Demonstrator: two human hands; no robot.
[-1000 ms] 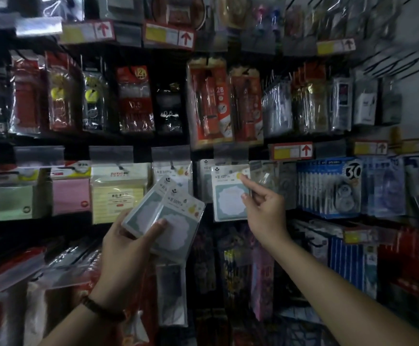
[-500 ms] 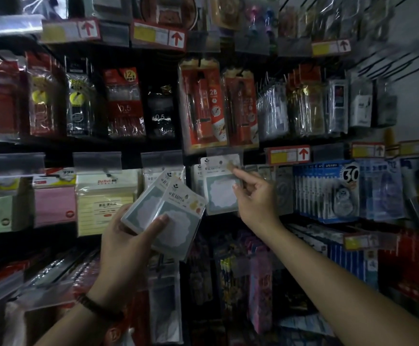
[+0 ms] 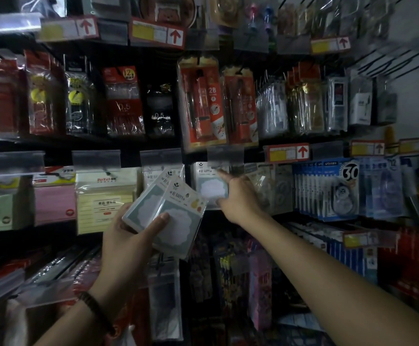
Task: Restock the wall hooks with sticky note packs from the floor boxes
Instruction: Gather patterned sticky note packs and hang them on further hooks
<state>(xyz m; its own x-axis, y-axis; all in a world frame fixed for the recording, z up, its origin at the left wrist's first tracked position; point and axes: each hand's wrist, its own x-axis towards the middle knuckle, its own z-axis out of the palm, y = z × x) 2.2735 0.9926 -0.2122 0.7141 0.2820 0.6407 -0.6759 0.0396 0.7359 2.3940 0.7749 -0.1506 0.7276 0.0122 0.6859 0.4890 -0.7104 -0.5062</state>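
Dim shop wall [image 3: 415,78], full of hanging things — the right grip [image 3: 238,201] pinches one sticky note pack [image 3: 211,189] against the wall; the left grip [image 3: 131,236] holds two more packs [image 3: 171,216], not hung yet.

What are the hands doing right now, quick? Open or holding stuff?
Left hand: closed around a fanned stack of sticky note packs.
Right hand: pinching the hanging pack at its hook, forefinger on top, thumb below.
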